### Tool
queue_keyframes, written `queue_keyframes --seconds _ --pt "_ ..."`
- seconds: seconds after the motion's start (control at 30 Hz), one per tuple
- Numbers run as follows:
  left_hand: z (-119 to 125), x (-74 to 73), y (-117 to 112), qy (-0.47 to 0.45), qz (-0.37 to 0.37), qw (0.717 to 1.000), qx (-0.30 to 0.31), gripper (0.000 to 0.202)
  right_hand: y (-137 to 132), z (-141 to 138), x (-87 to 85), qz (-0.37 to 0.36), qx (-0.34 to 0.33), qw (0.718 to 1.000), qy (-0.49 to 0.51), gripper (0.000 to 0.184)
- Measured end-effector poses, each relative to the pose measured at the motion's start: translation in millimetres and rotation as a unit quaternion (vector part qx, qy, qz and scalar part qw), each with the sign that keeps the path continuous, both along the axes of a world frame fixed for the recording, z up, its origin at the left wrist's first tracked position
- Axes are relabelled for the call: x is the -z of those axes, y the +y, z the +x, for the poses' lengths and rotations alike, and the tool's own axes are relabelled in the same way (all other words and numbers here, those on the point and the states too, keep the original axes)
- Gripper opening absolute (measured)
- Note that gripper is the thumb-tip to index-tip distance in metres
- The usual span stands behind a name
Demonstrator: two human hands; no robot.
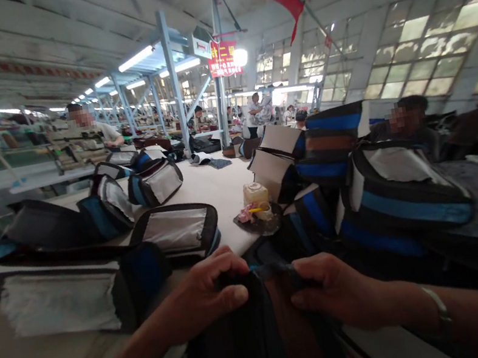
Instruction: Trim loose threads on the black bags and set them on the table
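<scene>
Near centre, both hands pinch the top edge of a dark fabric bag (267, 340) with a brown panel, held upright at the near table (218, 192) edge. Left hand (205, 299) clenches the left part of the rim, thumb in front; right hand (333, 292) grips the right part (bracelet on the wrist). The fabric looks soft and light, likely floppy, so the stitched rim seems the best hold. The edge runs between the fingertips. Finished bags lie stacked left (68, 289) and right (391, 201); a tape roll (255, 194) sits beyond.
</scene>
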State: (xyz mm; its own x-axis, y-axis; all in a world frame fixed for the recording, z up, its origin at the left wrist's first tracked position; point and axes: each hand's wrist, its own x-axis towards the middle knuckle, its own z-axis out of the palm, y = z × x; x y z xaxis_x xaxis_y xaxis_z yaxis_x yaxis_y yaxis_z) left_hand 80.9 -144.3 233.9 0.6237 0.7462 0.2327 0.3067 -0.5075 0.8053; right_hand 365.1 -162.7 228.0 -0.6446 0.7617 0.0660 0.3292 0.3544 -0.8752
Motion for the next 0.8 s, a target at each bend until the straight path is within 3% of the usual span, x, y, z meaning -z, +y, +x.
queue_keyframes --seconds 0.1,0.23,0.33,0.43,0.53,0.8 --pt "9.7 -4.4 -2.6 0.001 -0.065 0.997 0.043 0.042 1.3 8.0 -1.4 -0.035 -0.001 0.999 -0.019 0.033" --pt "22.9 -14.5 -6.3 -0.008 -0.144 0.988 0.06 0.036 13.9 5.6 -27.5 0.004 0.044 0.997 0.061 0.03" --pt "26.9 -20.2 -9.4 0.002 -0.158 0.986 0.058 0.035 21.5 -9.6 -40.1 -0.034 -0.03 0.985 0.167 0.031" --pt "24.3 -23.3 -11.3 0.012 -0.166 0.985 0.05 0.037 26.2 -27.2 -35.6 -0.112 -0.111 0.972 0.172 0.029" --pt "18.2 -24.0 -12.1 0.053 -0.171 0.984 0.021 0.039 31.8 -35.7 -24.4 -0.163 -0.146 0.963 0.158 0.031" --pt "15.7 -22.5 -2.1 0.098 -0.204 0.974 -0.023 0.026 51.2 -33.3 -22.6 -0.141 -0.136 0.978 0.075 0.034"
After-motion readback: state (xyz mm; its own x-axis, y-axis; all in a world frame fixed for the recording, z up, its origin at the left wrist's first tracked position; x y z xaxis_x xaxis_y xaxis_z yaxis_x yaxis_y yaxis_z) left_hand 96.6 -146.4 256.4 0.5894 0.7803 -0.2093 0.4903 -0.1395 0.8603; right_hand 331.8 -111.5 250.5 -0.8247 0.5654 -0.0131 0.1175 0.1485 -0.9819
